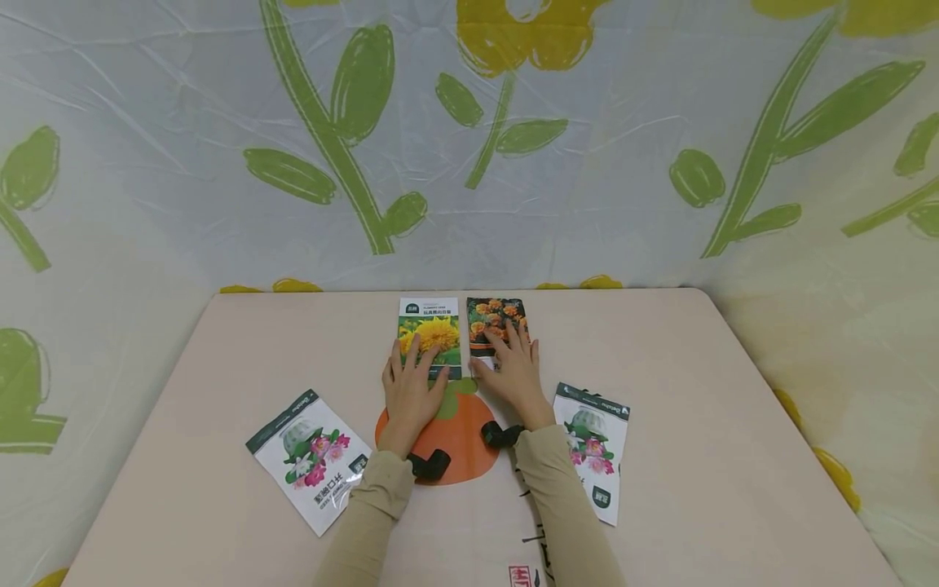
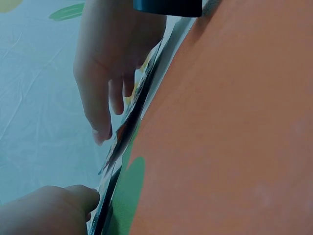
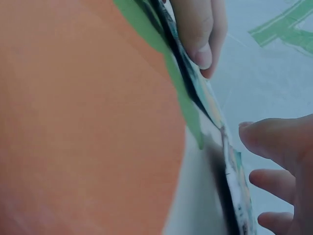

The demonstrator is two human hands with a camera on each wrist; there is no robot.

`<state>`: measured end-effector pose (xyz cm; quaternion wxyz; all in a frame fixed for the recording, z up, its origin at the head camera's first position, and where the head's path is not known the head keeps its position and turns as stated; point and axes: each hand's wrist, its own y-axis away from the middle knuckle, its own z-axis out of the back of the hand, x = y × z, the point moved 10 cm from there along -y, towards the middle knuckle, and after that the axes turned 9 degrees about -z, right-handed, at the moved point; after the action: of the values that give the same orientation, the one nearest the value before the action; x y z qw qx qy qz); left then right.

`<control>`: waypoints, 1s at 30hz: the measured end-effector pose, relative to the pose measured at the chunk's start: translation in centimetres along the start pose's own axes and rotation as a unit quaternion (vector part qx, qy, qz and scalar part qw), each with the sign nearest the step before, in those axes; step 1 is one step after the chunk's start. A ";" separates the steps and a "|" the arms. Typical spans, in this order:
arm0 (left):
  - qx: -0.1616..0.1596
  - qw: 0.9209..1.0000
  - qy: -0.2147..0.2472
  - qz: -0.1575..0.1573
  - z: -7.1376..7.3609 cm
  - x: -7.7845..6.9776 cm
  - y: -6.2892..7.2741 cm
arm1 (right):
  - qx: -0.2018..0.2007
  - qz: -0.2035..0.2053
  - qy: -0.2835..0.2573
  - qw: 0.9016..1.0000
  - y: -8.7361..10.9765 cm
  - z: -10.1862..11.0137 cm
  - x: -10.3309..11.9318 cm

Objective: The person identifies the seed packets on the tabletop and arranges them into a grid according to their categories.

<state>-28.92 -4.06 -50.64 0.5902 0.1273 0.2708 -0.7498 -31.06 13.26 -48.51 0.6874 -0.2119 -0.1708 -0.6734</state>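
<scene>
Taking the orange round print on the tabletop as the centre of a clock, the yellow-flower packet lies flat at twelve o'clock and the orange-flower packet at one, side by side with a narrow gap between them. The left hand rests on the lower part of the yellow-flower packet, its fingers straight and spread, its thumb out towards one o'clock. The right hand is over the orange-flower packet, fingers likewise spread wide and curled round nothing; the right wrist view shows a small gap between several of them and the packet, and whether any fingertip touches it I cannot tell.

At nine o'clock a white packet with pink flowers lies aslant, its dark band towards eleven. A similar white packet lies at three o'clock, dark band towards twelve, partly covered by the right sleeve. A small black device sits at the left wrist, another at the right. Beyond the twelve o'clock edge hangs a pale cloth printed with green leaves and yellow flowers.
</scene>
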 end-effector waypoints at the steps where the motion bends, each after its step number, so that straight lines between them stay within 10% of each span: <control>1: 0.000 1.000 0.002 0.000 0.0 0.0 0.0 | -0.001 -0.001 0.000 1.000 -0.1 0.1 -0.1; 30: 0.012 0.997 0.005 -0.071 5.5 -4.5 -0.6 | -0.013 0.028 -0.043 0.999 0.4 8.7 0.9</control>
<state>-27.57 -3.30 -43.66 0.5326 0.1186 0.2730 -0.7923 -30.21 17.01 -40.64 0.6954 -0.2537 -0.1854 -0.6463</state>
